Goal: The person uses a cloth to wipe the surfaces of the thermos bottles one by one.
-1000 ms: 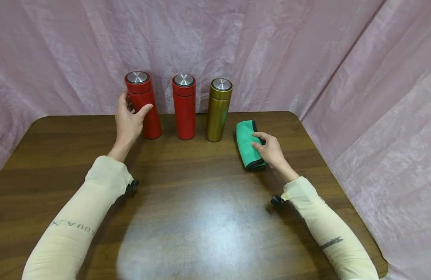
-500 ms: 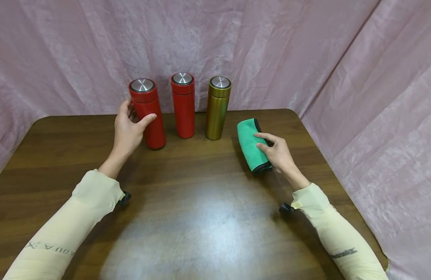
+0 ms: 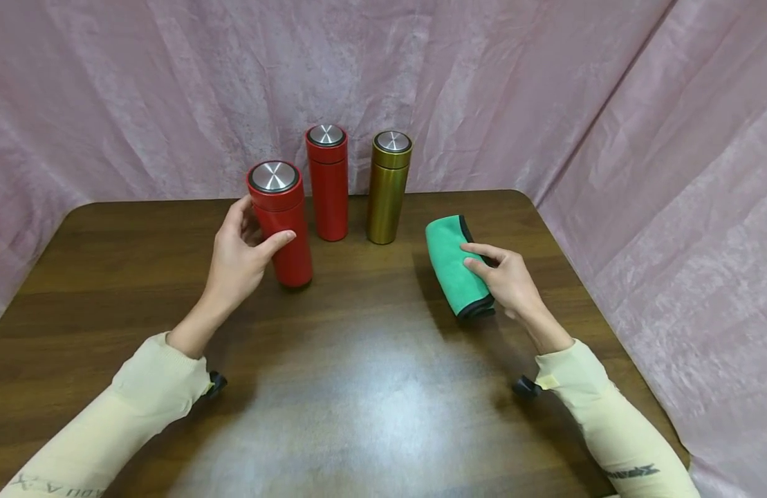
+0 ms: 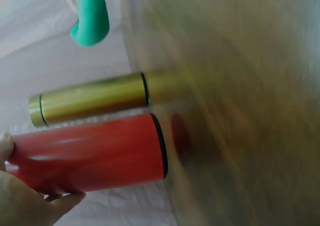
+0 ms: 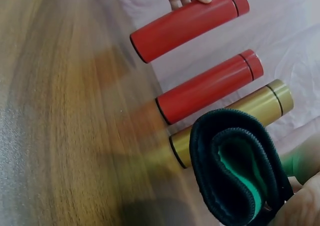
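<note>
My left hand (image 3: pixel 236 263) grips a red thermos bottle (image 3: pixel 290 238) with a silver lid, fingers round its far side and thumb across its front. In the left wrist view the base of this red thermos (image 4: pixel 95 153) hangs just above the table, with a reflection below. My right hand (image 3: pixel 504 277) pinches a folded green cloth (image 3: pixel 454 266) with black edging, held over the table at the right. Its rolled end shows close up in the right wrist view as a dark-bordered cloth (image 5: pixel 235 171), overlapping the gold bottle.
A second red thermos (image 3: pixel 330 197) and a gold thermos (image 3: pixel 387 197) stand upright side by side near the back edge of the brown wooden table (image 3: pixel 358 332). Pink curtains (image 3: pixel 470 90) hang behind the table and along its right side.
My left hand has brought the red thermos from the back row toward me and slightly right. My right hand has moved the green cloth a little nearer and to the right.
</note>
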Demonstrator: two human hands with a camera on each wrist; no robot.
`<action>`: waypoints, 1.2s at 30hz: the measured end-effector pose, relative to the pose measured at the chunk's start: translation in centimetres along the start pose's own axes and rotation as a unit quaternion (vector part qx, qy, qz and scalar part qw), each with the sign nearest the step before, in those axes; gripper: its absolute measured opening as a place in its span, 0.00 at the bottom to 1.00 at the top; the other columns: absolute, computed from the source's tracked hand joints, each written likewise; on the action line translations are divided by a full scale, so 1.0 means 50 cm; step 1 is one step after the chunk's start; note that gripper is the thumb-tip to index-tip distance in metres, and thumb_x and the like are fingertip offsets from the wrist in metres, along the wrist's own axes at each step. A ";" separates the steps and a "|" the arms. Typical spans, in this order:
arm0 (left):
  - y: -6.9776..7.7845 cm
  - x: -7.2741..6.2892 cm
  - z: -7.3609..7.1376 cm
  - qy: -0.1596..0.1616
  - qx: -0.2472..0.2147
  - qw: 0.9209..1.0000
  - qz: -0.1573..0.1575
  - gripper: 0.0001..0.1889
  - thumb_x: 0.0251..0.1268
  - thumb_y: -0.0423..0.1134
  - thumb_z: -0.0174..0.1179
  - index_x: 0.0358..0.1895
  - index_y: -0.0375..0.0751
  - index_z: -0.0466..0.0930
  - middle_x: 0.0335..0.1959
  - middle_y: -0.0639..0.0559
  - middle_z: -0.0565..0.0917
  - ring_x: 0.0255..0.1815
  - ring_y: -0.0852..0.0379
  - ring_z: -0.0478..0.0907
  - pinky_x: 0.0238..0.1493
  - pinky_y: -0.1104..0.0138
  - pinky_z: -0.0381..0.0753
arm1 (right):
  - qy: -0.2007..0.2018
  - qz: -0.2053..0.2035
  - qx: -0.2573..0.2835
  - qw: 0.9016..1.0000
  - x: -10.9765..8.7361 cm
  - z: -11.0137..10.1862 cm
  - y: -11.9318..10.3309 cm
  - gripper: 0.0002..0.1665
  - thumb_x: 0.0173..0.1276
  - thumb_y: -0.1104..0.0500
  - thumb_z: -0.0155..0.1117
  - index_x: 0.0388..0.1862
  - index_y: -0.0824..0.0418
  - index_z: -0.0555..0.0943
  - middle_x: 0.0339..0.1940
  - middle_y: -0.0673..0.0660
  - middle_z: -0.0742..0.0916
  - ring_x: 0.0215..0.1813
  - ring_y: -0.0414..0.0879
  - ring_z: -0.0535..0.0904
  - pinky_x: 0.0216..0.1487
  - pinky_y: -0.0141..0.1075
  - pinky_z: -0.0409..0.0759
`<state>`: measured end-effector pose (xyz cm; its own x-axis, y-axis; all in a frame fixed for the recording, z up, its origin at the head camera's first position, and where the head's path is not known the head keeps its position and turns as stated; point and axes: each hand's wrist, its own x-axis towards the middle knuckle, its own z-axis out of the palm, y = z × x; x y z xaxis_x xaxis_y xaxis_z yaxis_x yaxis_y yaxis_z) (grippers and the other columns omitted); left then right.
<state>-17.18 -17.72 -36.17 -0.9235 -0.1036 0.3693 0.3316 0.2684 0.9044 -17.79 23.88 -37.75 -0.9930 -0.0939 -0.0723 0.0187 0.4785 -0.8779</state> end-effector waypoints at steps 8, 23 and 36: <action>0.020 -0.054 0.021 -0.034 -0.013 0.999 -0.001 0.38 0.63 0.29 0.73 0.75 0.35 0.65 0.61 0.46 0.79 0.60 0.57 0.78 0.64 0.66 0.77 | 0.002 -0.005 0.012 1.000 -0.018 -0.003 -0.007 0.25 0.80 0.51 0.61 0.72 0.55 0.79 0.74 0.58 0.76 0.75 0.52 0.70 0.70 0.47 0.74; 0.049 -0.135 0.074 -0.097 -0.087 0.991 0.003 0.39 0.57 0.20 0.72 0.72 0.33 0.67 0.61 0.41 0.81 0.59 0.58 0.80 0.61 0.69 0.79 | -0.025 0.017 0.000 1.000 -0.054 -0.008 -0.020 0.24 0.78 0.43 0.63 0.69 0.44 0.81 0.52 0.65 0.87 0.10 0.38 0.50 0.10 0.31 0.54; 0.039 -0.151 0.102 -0.121 -0.104 0.987 0.001 0.40 0.55 0.19 0.73 0.73 0.33 0.67 0.60 0.39 0.81 0.58 0.57 0.81 0.61 0.67 0.80 | -0.041 0.005 0.104 0.994 -0.086 0.001 -0.044 0.27 0.73 0.52 0.71 0.68 0.60 0.81 0.68 0.60 0.80 0.45 0.44 0.85 0.42 0.35 0.86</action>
<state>-10.54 -11.51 -38.27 -0.9335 0.1355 0.3319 0.3424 0.0630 0.9374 -13.54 23.19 -35.53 -0.9798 -0.1656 -0.1120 0.0602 0.2896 -0.9553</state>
